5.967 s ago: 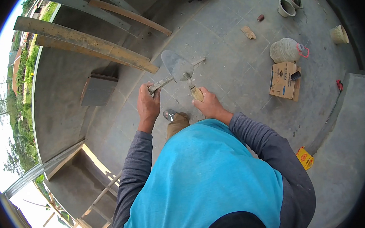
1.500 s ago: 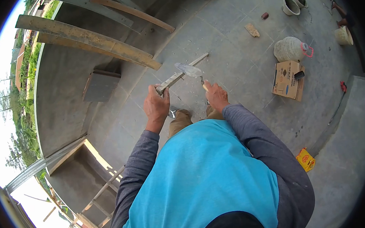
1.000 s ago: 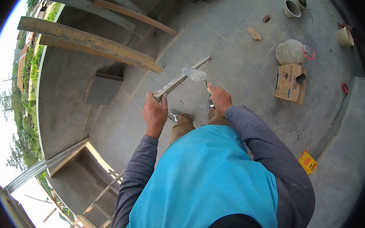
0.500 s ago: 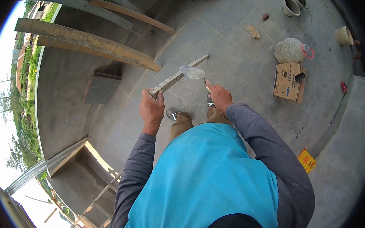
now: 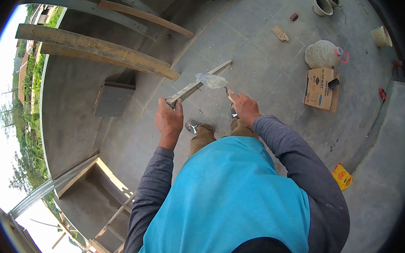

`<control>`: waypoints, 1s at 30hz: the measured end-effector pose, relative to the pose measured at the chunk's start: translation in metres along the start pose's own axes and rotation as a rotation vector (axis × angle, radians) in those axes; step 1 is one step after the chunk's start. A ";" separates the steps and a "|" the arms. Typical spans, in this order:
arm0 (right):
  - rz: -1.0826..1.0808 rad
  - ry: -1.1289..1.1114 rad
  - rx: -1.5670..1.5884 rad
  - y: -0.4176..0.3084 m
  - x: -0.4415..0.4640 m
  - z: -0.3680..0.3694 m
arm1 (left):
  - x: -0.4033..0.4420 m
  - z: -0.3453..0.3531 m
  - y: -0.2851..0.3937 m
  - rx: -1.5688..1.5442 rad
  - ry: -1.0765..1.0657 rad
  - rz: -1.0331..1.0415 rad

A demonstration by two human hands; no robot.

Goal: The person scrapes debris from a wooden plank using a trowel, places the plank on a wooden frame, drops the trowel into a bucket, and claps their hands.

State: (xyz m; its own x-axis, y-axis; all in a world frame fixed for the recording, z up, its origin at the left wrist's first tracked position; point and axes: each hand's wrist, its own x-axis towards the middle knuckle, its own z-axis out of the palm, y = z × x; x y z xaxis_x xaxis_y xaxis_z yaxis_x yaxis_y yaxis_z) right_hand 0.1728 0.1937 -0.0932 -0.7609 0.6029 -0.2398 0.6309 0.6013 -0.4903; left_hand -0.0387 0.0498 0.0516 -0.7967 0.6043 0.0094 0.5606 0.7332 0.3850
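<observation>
My left hand (image 5: 168,119) is closed round the near end of a narrow wooden strip (image 5: 185,92), which points away toward the upper right. In my right hand (image 5: 245,108) is the handle of a trowel (image 5: 212,81), mostly hidden by the fingers. The trowel's grey, pointed blade lies across the strip around its middle and appears to touch it. Both tools are held above the tiled floor, in front of my feet.
Long boards (image 5: 95,46) lean at the upper left. On the right are a cardboard box (image 5: 318,89), a large bottle (image 5: 321,54), pots (image 5: 322,5), a bucket (image 5: 381,37) and a yellow packet (image 5: 341,177). Part of another person's limb (image 5: 397,63) shows at the far right edge.
Over the last second my left hand moved slightly left and up with the strip. The trowel blade shifted slightly left along it. Earlier, the strip was held lower and the trowel blade stood beyond its end.
</observation>
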 end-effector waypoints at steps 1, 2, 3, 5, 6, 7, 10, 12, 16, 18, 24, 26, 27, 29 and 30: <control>-0.002 -0.001 0.007 -0.003 -0.003 -0.001 | 0.001 -0.001 0.000 0.005 0.013 -0.008; -0.072 0.012 0.013 -0.004 -0.005 -0.005 | 0.004 -0.003 0.000 0.008 0.017 -0.006; -0.140 0.018 0.014 -0.004 -0.009 -0.010 | 0.005 -0.004 -0.002 0.009 0.004 -0.016; -0.089 0.031 0.004 0.002 -0.010 0.003 | 0.000 -0.003 -0.002 0.002 -0.022 -0.027; -0.053 0.061 -0.004 0.001 -0.005 0.002 | 0.001 -0.002 -0.002 -0.003 -0.010 -0.020; -0.058 0.062 -0.003 -0.001 -0.006 0.000 | 0.002 -0.003 -0.004 -0.001 0.003 -0.014; -0.080 0.002 0.001 -0.005 -0.009 -0.005 | 0.003 -0.004 -0.006 0.000 0.013 -0.028; -0.136 0.063 -0.023 0.002 -0.011 -0.008 | -0.001 -0.004 -0.005 -0.008 -0.004 -0.030; -0.099 0.031 -0.036 -0.007 -0.006 -0.011 | 0.004 -0.004 -0.007 -0.001 0.016 -0.034; -0.189 0.055 -0.010 -0.004 -0.015 -0.019 | 0.002 -0.006 -0.008 -0.004 -0.008 -0.056; -0.124 -0.026 -0.010 -0.008 -0.018 -0.024 | 0.004 -0.005 -0.013 -0.012 0.009 -0.046; -0.095 -0.029 0.078 -0.004 -0.024 -0.030 | 0.000 -0.003 -0.010 -0.027 -0.005 -0.055; -0.084 -0.015 0.165 -0.003 -0.019 -0.033 | 0.003 -0.005 -0.007 -0.036 -0.018 -0.059; -0.085 0.121 0.341 -0.009 -0.008 -0.019 | 0.005 -0.006 -0.008 -0.038 -0.028 -0.071; -0.079 0.252 0.523 -0.014 -0.005 -0.011 | 0.006 -0.002 -0.011 -0.063 -0.013 0.005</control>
State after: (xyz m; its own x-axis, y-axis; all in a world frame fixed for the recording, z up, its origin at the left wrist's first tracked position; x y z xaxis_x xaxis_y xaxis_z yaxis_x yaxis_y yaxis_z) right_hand 0.1690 0.1883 -0.0754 -0.7023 0.7118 -0.0104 0.3665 0.3490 -0.8625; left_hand -0.0501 0.0453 0.0495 -0.7904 0.6126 -0.0005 0.5492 0.7090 0.4424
